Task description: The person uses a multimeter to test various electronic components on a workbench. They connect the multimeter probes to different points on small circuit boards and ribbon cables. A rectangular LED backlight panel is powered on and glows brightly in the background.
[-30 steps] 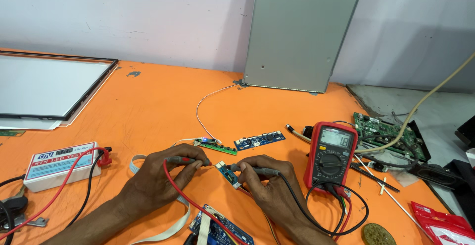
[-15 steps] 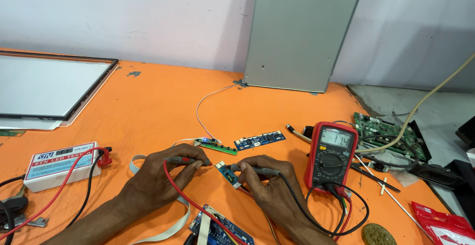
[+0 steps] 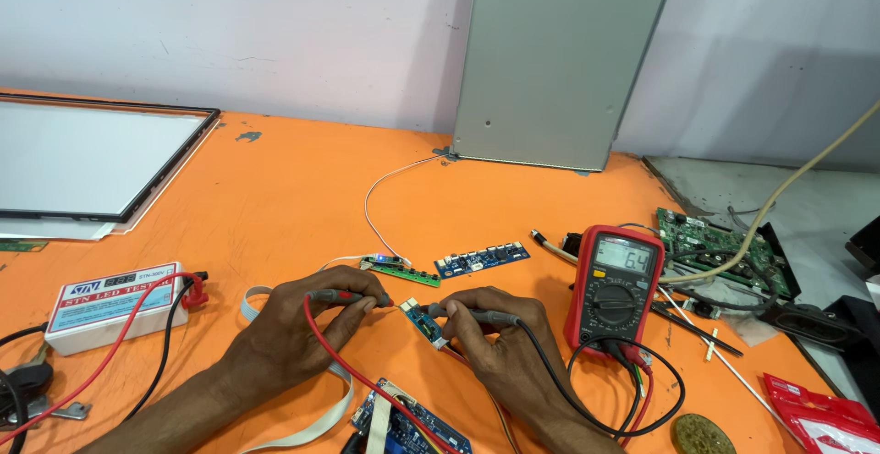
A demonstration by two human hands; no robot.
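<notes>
At the near edge of the orange table [image 3: 275, 197], the left hand [image 3: 298, 321] pinches a red test probe [image 3: 344, 296] and the right hand [image 3: 495, 344] pinches a black test probe [image 3: 472, 313], both tips meeting a small blue circuit board [image 3: 423, 321] between them. Just right stands a red multimeter [image 3: 616, 286]; farther back lie a green board strip [image 3: 403, 271] and a blue board strip [image 3: 481, 259], then a grey metal panel [image 3: 559, 60] against the wall.

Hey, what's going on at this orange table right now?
A person is probing a small circuit board with two meter leads. The left hand holds the red probe, and the right hand holds the black probe; both tips meet the board. A red multimeter stands to the right with its display lit. A white tester box sits on the left.
</notes>
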